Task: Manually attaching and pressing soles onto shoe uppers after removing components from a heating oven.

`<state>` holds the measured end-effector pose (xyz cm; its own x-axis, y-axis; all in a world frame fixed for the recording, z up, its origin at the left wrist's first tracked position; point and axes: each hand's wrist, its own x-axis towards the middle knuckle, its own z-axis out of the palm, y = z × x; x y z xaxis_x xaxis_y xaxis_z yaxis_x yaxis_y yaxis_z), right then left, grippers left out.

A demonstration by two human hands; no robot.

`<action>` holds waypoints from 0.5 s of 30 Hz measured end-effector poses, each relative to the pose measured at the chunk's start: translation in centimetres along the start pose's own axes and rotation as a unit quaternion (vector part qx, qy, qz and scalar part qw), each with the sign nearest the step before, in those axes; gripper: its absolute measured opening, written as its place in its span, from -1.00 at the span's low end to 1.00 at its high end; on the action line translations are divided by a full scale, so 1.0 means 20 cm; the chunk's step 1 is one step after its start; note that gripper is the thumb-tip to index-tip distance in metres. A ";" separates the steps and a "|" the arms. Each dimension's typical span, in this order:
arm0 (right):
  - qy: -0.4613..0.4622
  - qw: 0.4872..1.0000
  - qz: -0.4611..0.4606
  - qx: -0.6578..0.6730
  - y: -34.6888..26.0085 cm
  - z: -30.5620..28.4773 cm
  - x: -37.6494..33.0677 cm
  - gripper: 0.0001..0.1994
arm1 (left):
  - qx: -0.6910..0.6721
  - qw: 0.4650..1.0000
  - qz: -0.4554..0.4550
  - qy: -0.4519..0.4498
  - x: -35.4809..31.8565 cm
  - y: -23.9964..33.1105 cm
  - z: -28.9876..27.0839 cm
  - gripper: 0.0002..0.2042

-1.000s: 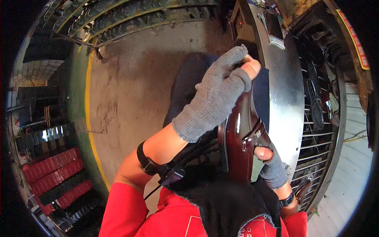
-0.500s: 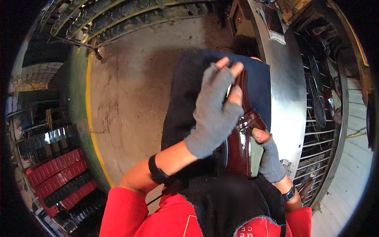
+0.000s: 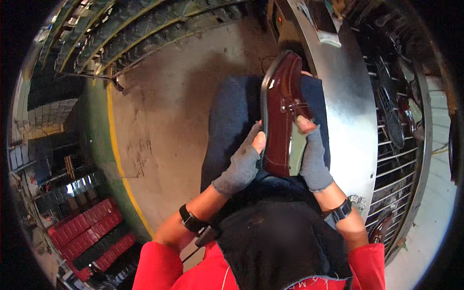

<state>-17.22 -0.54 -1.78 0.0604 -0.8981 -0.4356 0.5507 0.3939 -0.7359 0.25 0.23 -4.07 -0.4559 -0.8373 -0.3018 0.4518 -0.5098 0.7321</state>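
A glossy burgundy loafer (image 3: pixel 279 137) with a strap across its front is held over my lap, toe pointing away from me. A pale green shoe last (image 3: pixel 297 147) fills its opening. My left hand (image 3: pixel 245 162), in a grey fingerless glove, is closed on the left side of the shoe by the dark sole edge, thumb against the upper. On the other side, my right hand (image 3: pixel 314 157), gloved the same way, grips the shoe with its thumb near the strap. The right fingers are mostly hidden beneath the shoe, though a fingertip shows beyond its right edge.
A shiny metal bench (image 3: pixel 350 108) runs along my right. Beyond it, a barred rack (image 3: pixel 394 166) holds several shoes and a dark sole (image 3: pixel 390 118). Red and black slatted pieces (image 3: pixel 87 220) sit at lower left. Racks of dark items (image 3: pixel 130 36) stand at far left, behind a yellow floor line (image 3: pixel 112 130).
My left hand has moved from over the toe back to the left side near the heel. The shoe has shifted away from me and turned, showing its left sole edge.
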 end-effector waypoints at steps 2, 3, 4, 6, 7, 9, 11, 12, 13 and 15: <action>0.010 0.999 0.000 0.048 0.06 -0.08 0.05 -0.35 | 0.095 0.993 0.006 0.071 0.05 -0.01 0.02 -0.35; 0.009 0.999 0.004 0.051 0.06 -0.11 0.04 -0.35 | 0.192 0.971 0.023 0.140 0.07 0.01 0.06 -0.40; 0.000 0.999 0.003 0.043 0.04 -0.11 0.03 -0.36 | 0.195 0.970 0.024 0.143 0.05 0.01 0.10 -0.40; -0.014 0.999 -0.030 0.014 -0.04 -0.08 0.07 -0.35 | 0.209 0.964 0.008 0.163 0.08 0.07 0.17 -0.42; -0.021 0.999 -0.004 0.035 0.00 -0.13 0.07 -0.33 | 0.228 0.967 0.027 0.108 0.08 0.04 0.10 -0.40; -0.038 0.994 0.014 0.100 -0.01 -0.19 0.08 -0.36 | 0.237 0.970 0.047 0.018 0.08 0.00 0.05 -0.37; -0.068 0.982 0.015 0.174 -0.07 -0.22 0.02 -0.34 | 0.289 0.953 0.031 -0.083 0.10 0.06 0.03 -0.34; -0.080 0.975 0.024 0.206 -0.09 -0.28 -0.04 -0.27 | 0.311 0.943 0.004 -0.122 0.09 0.11 0.06 -0.31; -0.033 0.984 0.033 0.170 -0.13 -0.39 -0.13 -0.18 | 0.288 0.942 -0.035 -0.166 0.11 0.21 0.12 -0.36; -0.004 0.993 0.029 0.118 -0.30 -0.58 -0.33 -0.02 | 0.314 0.928 -0.065 -0.191 0.15 0.30 0.11 -0.41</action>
<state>-30.56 5.33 -0.40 0.1044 -0.8770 -0.4691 0.7260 0.3895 -0.5668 -0.12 -4.84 0.72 -0.7678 -0.5844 -0.2624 -0.1079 -0.2857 0.9522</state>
